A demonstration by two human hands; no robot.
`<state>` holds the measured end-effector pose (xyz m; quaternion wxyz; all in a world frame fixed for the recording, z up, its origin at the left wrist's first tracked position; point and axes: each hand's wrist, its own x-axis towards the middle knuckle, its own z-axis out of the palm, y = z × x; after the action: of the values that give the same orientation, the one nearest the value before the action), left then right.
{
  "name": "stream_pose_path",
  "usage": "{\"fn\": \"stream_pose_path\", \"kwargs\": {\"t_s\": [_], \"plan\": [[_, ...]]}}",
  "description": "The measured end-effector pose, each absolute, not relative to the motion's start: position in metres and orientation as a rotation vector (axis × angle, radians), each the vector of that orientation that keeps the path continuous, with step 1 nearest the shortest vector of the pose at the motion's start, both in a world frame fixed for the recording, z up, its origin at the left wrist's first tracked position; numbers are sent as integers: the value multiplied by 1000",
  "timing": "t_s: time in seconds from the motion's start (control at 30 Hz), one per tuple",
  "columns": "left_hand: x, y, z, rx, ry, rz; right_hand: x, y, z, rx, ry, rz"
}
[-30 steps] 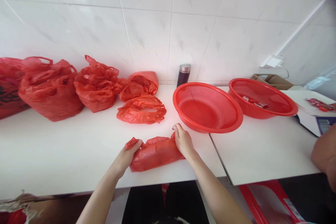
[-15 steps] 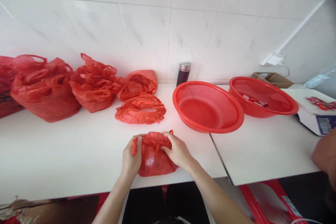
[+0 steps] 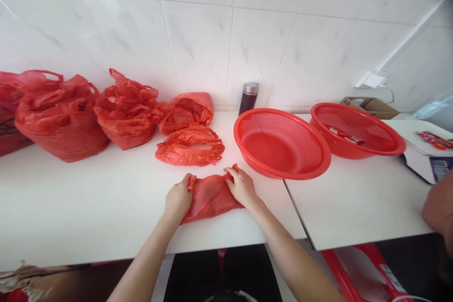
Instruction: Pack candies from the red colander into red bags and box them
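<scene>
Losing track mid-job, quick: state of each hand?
Left hand: closed, holding one end of the red bag.
Right hand: closed, holding its other end.

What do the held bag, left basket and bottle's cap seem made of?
Held bag: likely thin plastic film, slightly glossy, creased and translucent.
Left basket: probably moulded plastic, smooth, seemingly rigid, neatly perforated.
Bottle's cap: perhaps metal, silvery and shiny.

Your left hand (image 3: pixel 178 199) and right hand (image 3: pixel 243 188) grip opposite sides of a red bag (image 3: pixel 213 198) near the perforated basin (image 3: pixel 271 153).
</scene>
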<state>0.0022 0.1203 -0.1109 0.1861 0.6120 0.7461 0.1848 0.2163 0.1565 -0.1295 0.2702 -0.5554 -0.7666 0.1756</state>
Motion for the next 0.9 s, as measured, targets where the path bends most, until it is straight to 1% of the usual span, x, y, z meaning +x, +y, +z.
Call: {"fn": "stream_pose_path", "kwargs": {"t_s": [0.13,0.3,0.43,0.57,0.73,0.83,0.9], "plan": [[2,130,-116,1832,2172,381,213,166,-140,-1528,-2141,350],[5,126,-120,1913,2166,406,213,166,-141,-1541,-2177,295],[-6,115,-116,1872,2153,529,221,152,-132,-1495,-2206,314],[-32,94,-109,1677,2203,625,235,126,-121,-1374,-2292,371],[-56,59,-96,1246,2071,865,243,97,-95,-1243,-2143,374],[-65,39,-89,1110,2038,1041,251,85,-76,-1171,-2116,414],[-68,30,-85,1012,1925,1100,258,80,-67,-1132,-2110,469]]}}
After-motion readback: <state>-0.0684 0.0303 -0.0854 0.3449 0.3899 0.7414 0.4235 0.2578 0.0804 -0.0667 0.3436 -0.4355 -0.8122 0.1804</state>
